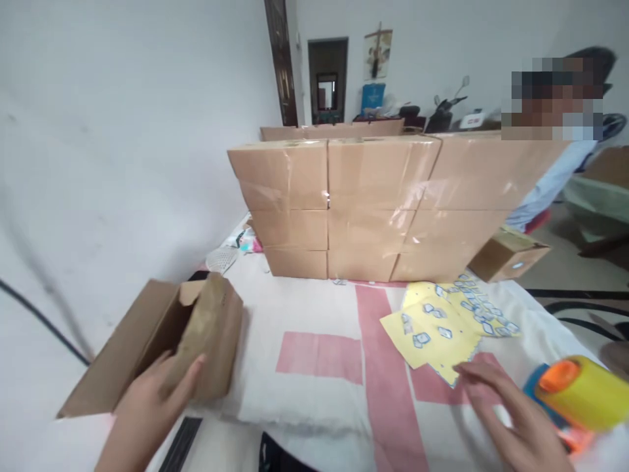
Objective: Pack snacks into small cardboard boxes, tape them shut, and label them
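Note:
My left hand (154,400) grips the front wall of a brown cardboard box (216,341) at the left of the table, thumb outside and fingers over the rim. The box's top stands open, one long flap folded out to the left. My right hand (515,410) is at the lower right, thumb and forefinger tips close together at the near corner of a yellow sheet (417,328). Anything between those tips is too small to make out. Small blue-edged white labels dot the sheet, and more lie on another yellow sheet (484,308) behind it.
A wall of taped cartons (368,210) stands across the back. A smaller box (511,252) sits at its right end. A yellow tape roll (590,390) with an orange core lies by my right hand. Another person (540,177) is behind the cartons. A white wall (122,164) borders the left.

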A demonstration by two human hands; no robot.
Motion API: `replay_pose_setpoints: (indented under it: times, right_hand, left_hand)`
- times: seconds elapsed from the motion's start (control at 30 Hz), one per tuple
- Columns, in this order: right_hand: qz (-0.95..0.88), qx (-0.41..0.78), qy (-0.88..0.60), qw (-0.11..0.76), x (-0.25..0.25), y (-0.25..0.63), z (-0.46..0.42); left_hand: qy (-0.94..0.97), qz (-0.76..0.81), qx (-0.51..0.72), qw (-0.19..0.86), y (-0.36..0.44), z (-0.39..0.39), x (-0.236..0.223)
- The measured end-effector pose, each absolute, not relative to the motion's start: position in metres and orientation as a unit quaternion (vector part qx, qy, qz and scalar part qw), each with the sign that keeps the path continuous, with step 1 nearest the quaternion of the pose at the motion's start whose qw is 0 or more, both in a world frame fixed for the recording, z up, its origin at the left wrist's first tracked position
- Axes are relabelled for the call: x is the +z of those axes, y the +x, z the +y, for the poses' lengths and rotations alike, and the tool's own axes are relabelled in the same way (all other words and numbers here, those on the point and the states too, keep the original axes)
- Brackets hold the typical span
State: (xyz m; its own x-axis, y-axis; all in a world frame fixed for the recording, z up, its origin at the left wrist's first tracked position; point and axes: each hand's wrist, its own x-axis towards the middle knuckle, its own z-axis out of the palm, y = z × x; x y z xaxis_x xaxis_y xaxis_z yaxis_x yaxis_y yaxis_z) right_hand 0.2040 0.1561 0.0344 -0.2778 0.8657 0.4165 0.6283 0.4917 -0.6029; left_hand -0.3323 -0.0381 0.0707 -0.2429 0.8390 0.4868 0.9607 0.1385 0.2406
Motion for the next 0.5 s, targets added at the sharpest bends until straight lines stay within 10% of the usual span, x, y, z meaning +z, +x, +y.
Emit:
replay_pose_setpoints:
  times: [0.27,0.5]
  right_hand:
    - [-0.905,0.331,-0.242,0.111,0.046,0.081,0.184]
    - [-0.840,0.415,-0.274,0.218,0.002,0.060,0.154]
  left_hand:
    - [-0.843,-0.472,-0.184,0.179,-0.280,-0.029,0.091]
    - [-0.718,-0.569,-0.319,0.245,-0.280,-0.006,0.054]
